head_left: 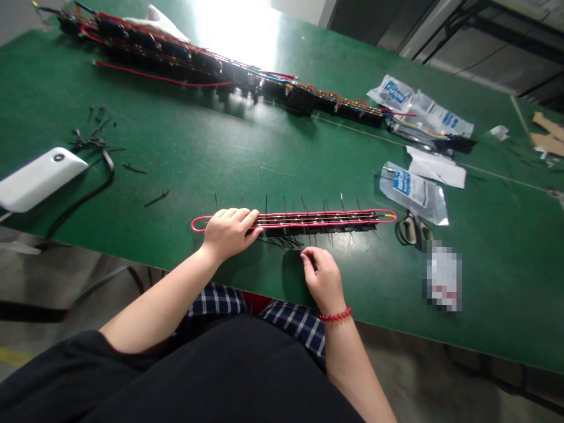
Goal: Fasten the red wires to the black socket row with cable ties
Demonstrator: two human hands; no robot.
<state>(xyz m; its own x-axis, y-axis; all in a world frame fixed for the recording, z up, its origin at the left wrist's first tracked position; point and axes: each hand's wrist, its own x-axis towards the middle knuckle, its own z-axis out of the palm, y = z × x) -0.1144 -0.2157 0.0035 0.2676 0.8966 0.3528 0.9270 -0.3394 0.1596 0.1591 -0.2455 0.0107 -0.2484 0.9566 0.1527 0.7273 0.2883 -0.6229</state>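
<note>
A long narrow assembly (317,220) with red wire looped around its edges lies across the green table near its front edge. Thin black ties stick out from both of its long sides. My left hand (231,233) is wrapped over the assembly's left part, fingers pressed together. Just below the middle of the assembly is a small pile of loose black ties (284,242). At the right end of that pile my right hand (321,275) is closed in a pinch, thumb against forefinger; whatever lies between the fingertips is too small to make out.
Longer wired assemblies (185,56) stretch across the back of the green table (211,158). Scissors (410,229) and a plastic bag (416,191) lie to the right. A white device (42,179) and scattered tie scraps are at the left.
</note>
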